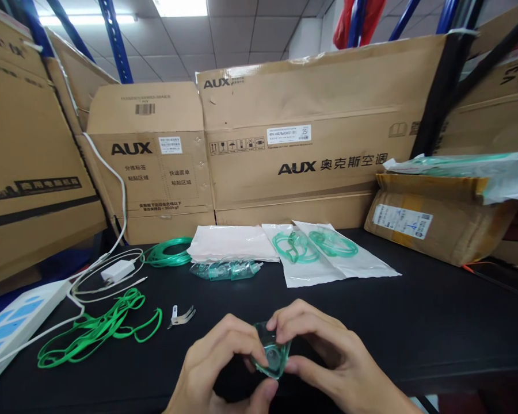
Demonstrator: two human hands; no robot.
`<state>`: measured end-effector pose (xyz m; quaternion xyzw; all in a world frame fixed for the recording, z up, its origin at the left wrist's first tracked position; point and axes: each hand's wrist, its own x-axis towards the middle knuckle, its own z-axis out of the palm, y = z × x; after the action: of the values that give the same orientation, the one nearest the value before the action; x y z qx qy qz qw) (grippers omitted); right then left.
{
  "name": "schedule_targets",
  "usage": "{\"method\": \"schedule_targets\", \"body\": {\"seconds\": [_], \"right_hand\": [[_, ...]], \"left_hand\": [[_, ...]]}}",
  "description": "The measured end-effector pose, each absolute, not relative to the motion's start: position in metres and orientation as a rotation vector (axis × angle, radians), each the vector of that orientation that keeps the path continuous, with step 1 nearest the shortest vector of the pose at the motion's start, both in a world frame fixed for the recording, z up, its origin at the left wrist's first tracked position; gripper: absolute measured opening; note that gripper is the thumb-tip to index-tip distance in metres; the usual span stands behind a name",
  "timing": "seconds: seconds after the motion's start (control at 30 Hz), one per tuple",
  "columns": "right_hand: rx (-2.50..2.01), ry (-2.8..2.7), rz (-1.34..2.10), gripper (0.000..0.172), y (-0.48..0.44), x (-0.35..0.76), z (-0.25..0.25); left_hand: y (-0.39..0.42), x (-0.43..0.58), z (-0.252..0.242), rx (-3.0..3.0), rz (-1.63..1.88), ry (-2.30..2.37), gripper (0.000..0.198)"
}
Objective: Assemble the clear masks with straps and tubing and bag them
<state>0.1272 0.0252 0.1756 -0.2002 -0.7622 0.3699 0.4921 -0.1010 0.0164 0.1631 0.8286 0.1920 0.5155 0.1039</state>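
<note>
Both my hands hold a small clear green-tinted plastic mask piece [271,352] low over the black table [414,322], near its front edge. My left hand [218,362] curls round the piece from the left, thumb under it. My right hand [328,356] pinches it from the right, fingertips on its top edge. Much of the piece is hidden by my fingers.
Green elastic straps [97,329] and a small metal clip [180,315] lie to the left. A white charger with cable [117,270], coiled green tubing [169,252], bagged clear parts [227,269] and sealed pouches [328,253] lie farther back. Cardboard boxes [311,126] wall the rear.
</note>
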Motion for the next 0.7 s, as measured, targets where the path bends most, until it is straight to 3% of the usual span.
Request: {"method": "schedule_targets", "body": {"seconds": [0.13,0.7], "right_hand": [[-0.5,-1.852,0.901,0.009,0.0265,0.1254,0.1711],[-0.43,-1.923,0.847,0.016,0.0218,0.1249,0.1736]], "left_hand": [[0.0143,-0.0984,0.162,2.531,1.569,0.587,0.03],[0.0082,-0.0978,0.1656,2.632,1.62,0.622,0.032]]}}
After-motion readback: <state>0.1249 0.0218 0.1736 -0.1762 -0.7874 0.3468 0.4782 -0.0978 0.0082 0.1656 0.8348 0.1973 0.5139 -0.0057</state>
